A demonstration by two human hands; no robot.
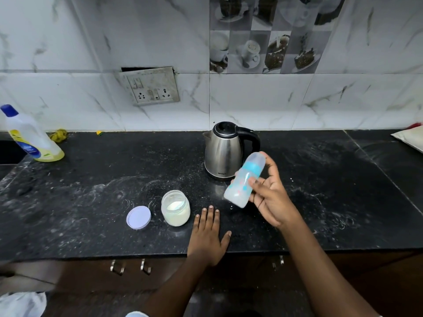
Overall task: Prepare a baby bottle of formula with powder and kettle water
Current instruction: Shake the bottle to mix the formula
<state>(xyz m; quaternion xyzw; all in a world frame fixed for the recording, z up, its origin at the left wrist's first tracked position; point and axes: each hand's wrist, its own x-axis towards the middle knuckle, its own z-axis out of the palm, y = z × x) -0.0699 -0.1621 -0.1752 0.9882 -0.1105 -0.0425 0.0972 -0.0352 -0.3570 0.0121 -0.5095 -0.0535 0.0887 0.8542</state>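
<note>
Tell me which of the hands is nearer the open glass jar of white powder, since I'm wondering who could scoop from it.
Left. The left hand lies flat on the black counter just right of the open glass jar of white powder; the right hand is farther right, holding the baby bottle.

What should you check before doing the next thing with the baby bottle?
1. Bottle held firmly by right hand: ok.
2. Bottle cap on: ok.
3. Milk fully mixed: cannot tell; it looks milky.
4. Powder jar closed: not ok; its lid lies beside it.
5. Kettle upright, lid shut: ok.
6. Left hand free: ok, flat on the counter.
</note>
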